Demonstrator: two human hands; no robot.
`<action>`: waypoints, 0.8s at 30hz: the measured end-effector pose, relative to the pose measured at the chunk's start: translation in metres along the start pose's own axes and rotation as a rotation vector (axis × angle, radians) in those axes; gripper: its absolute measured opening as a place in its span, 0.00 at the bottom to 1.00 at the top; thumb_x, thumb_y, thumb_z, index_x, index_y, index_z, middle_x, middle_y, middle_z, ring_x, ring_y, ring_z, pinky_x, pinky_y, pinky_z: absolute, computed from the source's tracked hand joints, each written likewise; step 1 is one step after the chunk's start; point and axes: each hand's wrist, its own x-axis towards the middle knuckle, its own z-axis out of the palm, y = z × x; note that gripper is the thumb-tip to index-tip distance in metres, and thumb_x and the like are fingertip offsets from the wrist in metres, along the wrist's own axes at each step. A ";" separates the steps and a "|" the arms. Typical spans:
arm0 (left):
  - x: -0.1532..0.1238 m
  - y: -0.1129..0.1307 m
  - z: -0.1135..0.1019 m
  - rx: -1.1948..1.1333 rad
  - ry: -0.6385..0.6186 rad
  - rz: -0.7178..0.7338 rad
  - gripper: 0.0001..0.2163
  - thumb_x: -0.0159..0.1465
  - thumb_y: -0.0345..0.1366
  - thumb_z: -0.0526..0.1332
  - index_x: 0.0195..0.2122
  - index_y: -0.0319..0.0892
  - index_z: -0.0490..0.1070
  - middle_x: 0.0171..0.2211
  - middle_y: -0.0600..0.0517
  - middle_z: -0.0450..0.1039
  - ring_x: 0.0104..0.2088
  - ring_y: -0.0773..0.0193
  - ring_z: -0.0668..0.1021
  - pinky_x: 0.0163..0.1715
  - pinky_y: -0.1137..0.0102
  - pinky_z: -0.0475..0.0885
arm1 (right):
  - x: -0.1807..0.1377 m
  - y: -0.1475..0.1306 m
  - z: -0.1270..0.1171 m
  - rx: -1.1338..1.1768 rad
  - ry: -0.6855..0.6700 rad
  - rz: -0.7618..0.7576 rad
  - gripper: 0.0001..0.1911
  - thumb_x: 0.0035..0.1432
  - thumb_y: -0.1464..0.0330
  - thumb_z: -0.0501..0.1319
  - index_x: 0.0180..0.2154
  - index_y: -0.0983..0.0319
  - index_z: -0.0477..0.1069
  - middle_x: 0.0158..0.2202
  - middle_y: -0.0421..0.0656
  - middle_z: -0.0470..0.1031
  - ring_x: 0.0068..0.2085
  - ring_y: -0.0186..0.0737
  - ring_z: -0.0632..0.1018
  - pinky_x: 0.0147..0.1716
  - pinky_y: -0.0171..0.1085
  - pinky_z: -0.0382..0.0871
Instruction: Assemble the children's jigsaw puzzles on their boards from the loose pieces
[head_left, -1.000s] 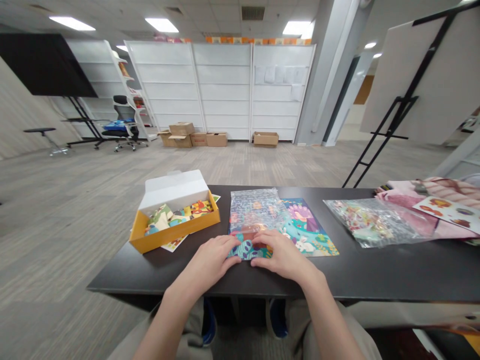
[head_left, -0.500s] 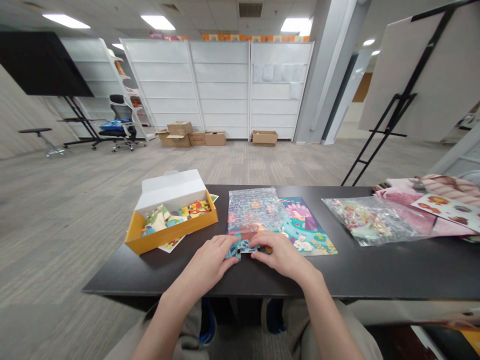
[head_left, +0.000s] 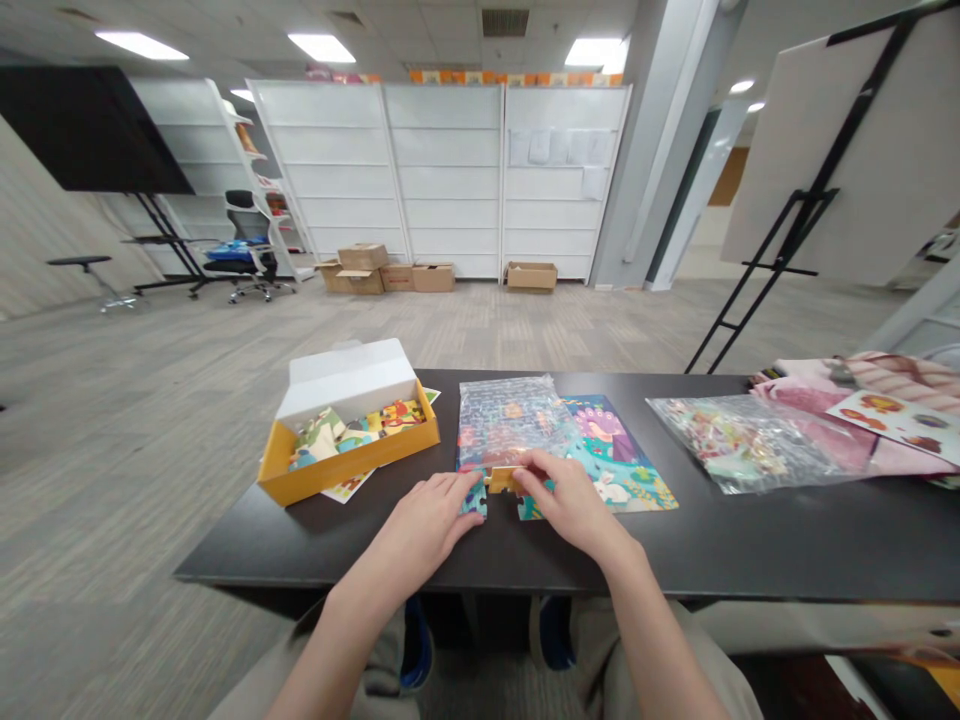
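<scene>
In front of me on the table lies a colourful jigsaw puzzle [head_left: 622, 470] with rabbits and a purple peacock. My right hand [head_left: 566, 500] pinches an orange-tan puzzle piece [head_left: 504, 479], tilted up over a gap at the puzzle's near edge. Beside that gap, my left hand [head_left: 431, 515] has its fingers and thumb on a teal puzzle piece [head_left: 474, 500] at the near left corner, holding it against the table. Bubble wrap [head_left: 514, 420] covers the puzzle's upper left part. My fingers hide some of the near edge.
A yellow box [head_left: 352, 470] with its white lid raised holds several puzzle pieces at the left, above a partly covered card. On the right lie a clear plastic bag [head_left: 750, 440] of colourful bits, pink cloth [head_left: 810, 405] and a sticker sheet [head_left: 900, 420]. The black table [head_left: 337, 545] ends close to me.
My right hand has lifted and tilted the puzzle piece up from the near edge, which leaves a gap there. My left hand stays at the left corner.
</scene>
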 end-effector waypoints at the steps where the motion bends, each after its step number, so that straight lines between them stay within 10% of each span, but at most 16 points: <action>1: 0.000 0.000 0.000 -0.001 -0.003 0.000 0.17 0.70 0.39 0.59 0.59 0.44 0.66 0.57 0.46 0.74 0.56 0.55 0.76 0.55 0.60 0.71 | 0.000 0.001 0.001 -0.018 -0.010 0.017 0.09 0.69 0.65 0.53 0.38 0.58 0.70 0.31 0.39 0.78 0.33 0.39 0.78 0.34 0.36 0.66; 14: 0.001 0.003 0.011 0.088 0.081 -0.103 0.29 0.66 0.23 0.48 0.68 0.44 0.50 0.55 0.42 0.74 0.47 0.55 0.82 0.43 0.65 0.77 | -0.001 0.008 -0.001 0.286 -0.058 0.080 0.08 0.68 0.65 0.56 0.45 0.59 0.70 0.28 0.38 0.77 0.29 0.37 0.78 0.34 0.35 0.70; 24: 0.006 0.014 0.003 -0.561 0.296 -0.179 0.10 0.70 0.41 0.56 0.49 0.45 0.69 0.41 0.50 0.81 0.38 0.60 0.84 0.39 0.68 0.78 | -0.002 0.004 -0.012 0.256 -0.060 -0.054 0.08 0.63 0.66 0.62 0.34 0.59 0.80 0.36 0.43 0.77 0.36 0.38 0.77 0.37 0.35 0.70</action>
